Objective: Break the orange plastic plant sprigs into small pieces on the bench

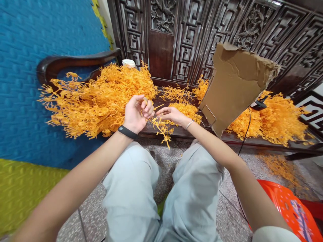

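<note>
Orange sprig point(164, 132), thin and branching, hangs below the left hand point(138, 112), by the front edge of the dark wooden counter point(180, 131). From where I stand, the left fingers are curled in, gripping its upper part. The right hand point(171, 114) meets it from the other side, fingertips drawn close together; I cannot tell whether they pinch a stem or only brush it. The step in hand seems to be fine two-handed work on this one piece. A large orange heap point(101, 97) spills over the counter's left end, a small pile point(185, 109) lies behind the right hand, and another heap point(280, 117) sits toward the right end, past a cardboard sheet point(234, 80). To my eye, the next move calls for a light right-hand pinch against a firm left hold, since such slender branches could snag.
</note>
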`<state>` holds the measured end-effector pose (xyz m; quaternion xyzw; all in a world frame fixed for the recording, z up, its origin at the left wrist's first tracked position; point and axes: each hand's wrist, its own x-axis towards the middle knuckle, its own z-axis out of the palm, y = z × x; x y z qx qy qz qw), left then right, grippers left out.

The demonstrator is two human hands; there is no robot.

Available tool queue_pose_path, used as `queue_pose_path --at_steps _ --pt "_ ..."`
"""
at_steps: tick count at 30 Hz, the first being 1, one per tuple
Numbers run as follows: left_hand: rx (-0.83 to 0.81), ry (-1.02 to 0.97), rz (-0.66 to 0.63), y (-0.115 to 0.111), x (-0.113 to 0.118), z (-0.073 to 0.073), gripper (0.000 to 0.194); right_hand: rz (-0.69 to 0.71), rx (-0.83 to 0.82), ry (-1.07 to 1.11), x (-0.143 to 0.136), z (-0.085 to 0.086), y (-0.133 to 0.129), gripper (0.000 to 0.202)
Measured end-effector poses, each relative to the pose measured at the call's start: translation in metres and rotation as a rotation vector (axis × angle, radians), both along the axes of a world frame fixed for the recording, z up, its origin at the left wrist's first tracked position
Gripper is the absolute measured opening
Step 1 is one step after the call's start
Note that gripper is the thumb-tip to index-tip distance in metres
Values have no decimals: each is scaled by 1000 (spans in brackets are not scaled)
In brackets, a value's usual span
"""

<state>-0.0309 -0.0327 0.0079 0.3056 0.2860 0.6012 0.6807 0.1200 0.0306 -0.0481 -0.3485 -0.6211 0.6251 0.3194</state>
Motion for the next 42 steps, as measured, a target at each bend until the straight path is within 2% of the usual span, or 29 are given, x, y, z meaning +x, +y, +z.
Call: queue_pose_path --at_steps 4,8,18,26,29,32,34,35,38,40,42 --pt "-12 13 14 0 -1 0 39 -163 71 -39 11 3 8 18" --pt "-6 -4 21 0 -1 0 39 -318 133 -40 23 5 18 24" --pt "27 17 -50 3 12 -3 39 -560 236 -57 31 8 37 24" --pt "36 -47 -38 12 28 -6 42 -779 216 -82 19 4 53 25" --pt "13 -81 -19 9 32 -5 42 -893 166 -14 17 3 65 24" --pt "-33 -104 -25 1 30 -2 42 -1077 -26 138 35 1 77 20" --pt "-23 -117 -6 -3 24 0 41 -1158 -55 161 56 -4 83 19" --pt "-9 -120 4 -4 20 0 41 -1179 -34 161 68 -7 86 17" --pt "2 -101 1 -2 8 -1 41 -1211 197 97 94 -19 91 17" --pt "-1 -77 -10 1 0 -3 41 -1187 320 41 103 -27 94 15" --pt "14 -64 -9 1 -5 -3 41 -1168 365 -29 109 -33 96 15"
